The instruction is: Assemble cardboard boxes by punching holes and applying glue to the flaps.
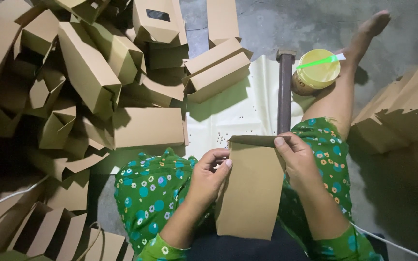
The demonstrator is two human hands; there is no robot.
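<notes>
A flat brown cardboard piece (pixel 250 188) rests upright over my lap, its top edge folded over as a narrow flap. My left hand (pixel 210 175) grips its left edge, thumb on the front. On the other side, my right hand (pixel 296 157) pinches the top right corner, with the thumb pressing on the folded flap. Both hands hold the same cardboard piece. I sit on the floor in green flowered clothes, right leg stretched out toward the far right.
A large heap of folded brown cardboard boxes (pixel 88 72) fills the left and top. Flat cardboard blanks (pixel 402 106) are stacked at the right. A dark hammer-like tool (pixel 284 87) lies on a pale sheet (pixel 238 111). A yellow-lidded jar (pixel 318 72) with a green stick stands beside my leg.
</notes>
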